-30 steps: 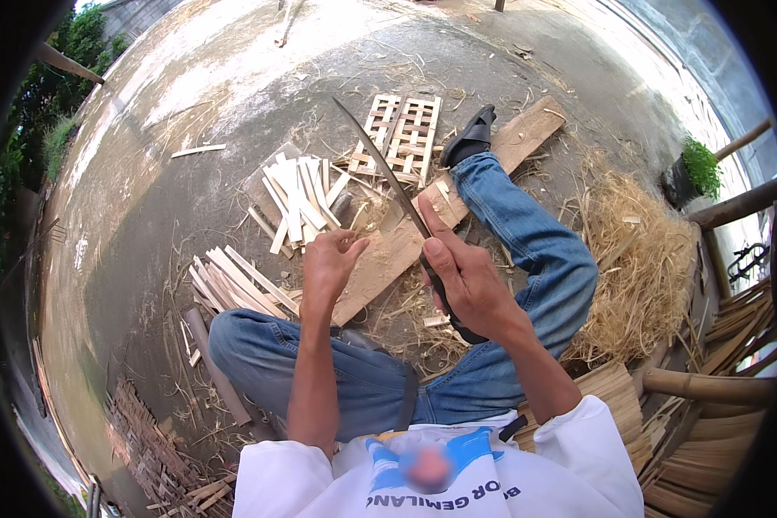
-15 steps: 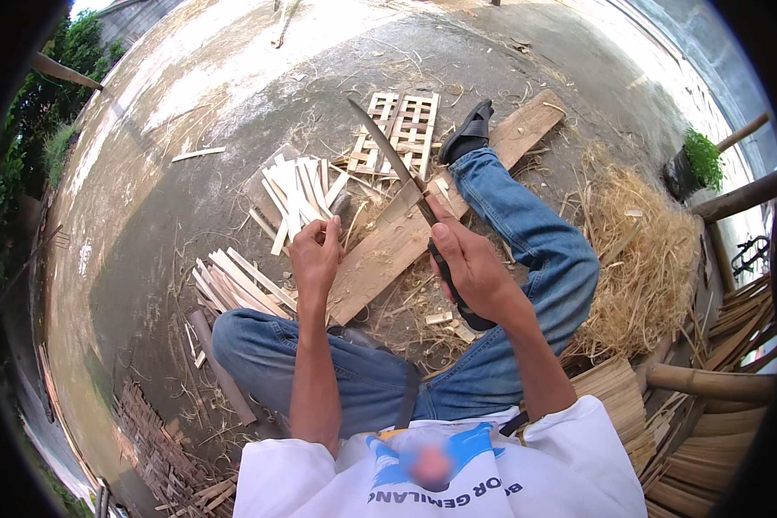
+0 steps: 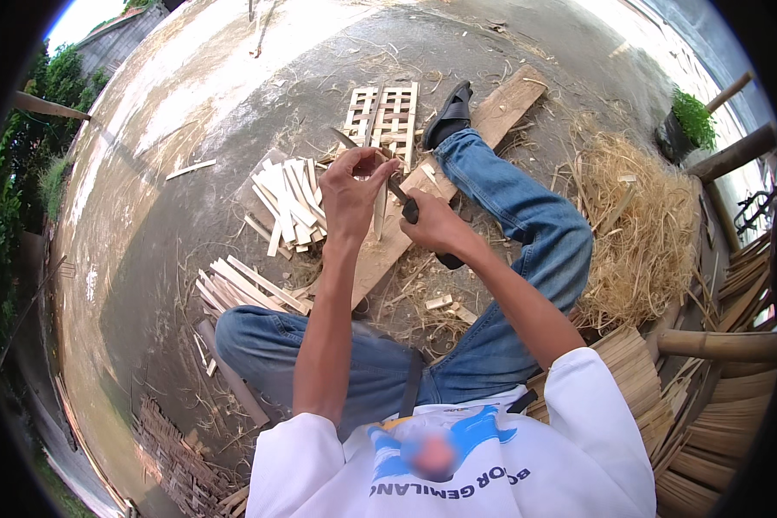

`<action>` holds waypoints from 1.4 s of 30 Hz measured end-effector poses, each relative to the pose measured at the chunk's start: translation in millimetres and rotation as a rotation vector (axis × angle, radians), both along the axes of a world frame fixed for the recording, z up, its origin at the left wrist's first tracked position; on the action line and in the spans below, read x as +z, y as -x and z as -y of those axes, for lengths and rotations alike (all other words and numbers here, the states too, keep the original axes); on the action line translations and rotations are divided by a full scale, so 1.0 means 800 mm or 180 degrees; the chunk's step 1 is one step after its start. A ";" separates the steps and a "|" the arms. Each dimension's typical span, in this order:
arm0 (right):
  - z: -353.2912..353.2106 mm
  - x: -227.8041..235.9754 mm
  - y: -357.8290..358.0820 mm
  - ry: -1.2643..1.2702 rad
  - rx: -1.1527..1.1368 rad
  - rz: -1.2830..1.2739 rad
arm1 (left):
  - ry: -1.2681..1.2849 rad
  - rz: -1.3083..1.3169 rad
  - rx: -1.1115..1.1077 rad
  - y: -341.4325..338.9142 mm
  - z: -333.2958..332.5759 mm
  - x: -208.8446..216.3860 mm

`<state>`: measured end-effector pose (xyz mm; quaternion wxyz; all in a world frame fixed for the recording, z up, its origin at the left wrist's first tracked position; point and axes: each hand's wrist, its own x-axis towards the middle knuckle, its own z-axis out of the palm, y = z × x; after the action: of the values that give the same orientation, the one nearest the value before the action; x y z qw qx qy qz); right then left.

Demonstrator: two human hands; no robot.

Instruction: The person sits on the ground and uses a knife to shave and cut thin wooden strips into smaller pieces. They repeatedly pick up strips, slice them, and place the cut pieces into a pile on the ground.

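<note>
My right hand (image 3: 440, 229) is closed round the black handle of a long knife (image 3: 395, 188), whose blade slants up and left. My left hand (image 3: 351, 192) is raised against the blade, its thumb and fingers pinched together; what they hold, if anything, I cannot make out. The blade's tip shows just beyond the left knuckles. Under both hands lies a long wooden plank (image 3: 502, 108), running up to the right beside my outstretched leg. A narrow pale strip (image 3: 380, 211) shows just below the left fingers.
Left of the plank lie a fanned pile of pale strips (image 3: 287, 203) and a second bundle (image 3: 237, 285) by my knee. Two woven lattice panels (image 3: 397, 116) rest beyond. A heap of shavings (image 3: 626, 233) is at the right, near bamboo poles (image 3: 721, 345).
My left hand has moved up and right to the knife blade. My right hand has lowered the knife slightly to the left. The whole view has shifted a little.
</note>
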<state>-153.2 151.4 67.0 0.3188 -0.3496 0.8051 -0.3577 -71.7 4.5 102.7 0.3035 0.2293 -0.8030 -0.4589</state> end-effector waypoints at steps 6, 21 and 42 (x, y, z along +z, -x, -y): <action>0.010 -0.033 0.017 -0.0289 -0.0229 -0.1348 | -0.0001 0.0082 0.0057 0.006 0.000 0.004; 0.005 -0.169 -0.027 -0.0413 -0.0391 0.0409 | 0.0124 -0.0195 -0.0295 -0.015 -0.008 -0.014; 0.010 -0.192 0.011 -0.0718 0.0129 -0.1125 | 0.0200 -0.0291 0.0409 0.048 -0.007 -0.034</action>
<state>-161.7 143.5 -86.7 0.2169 -0.3851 0.8762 -0.1920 -110.3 10.5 75.7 0.3757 0.2495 -0.7859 -0.4230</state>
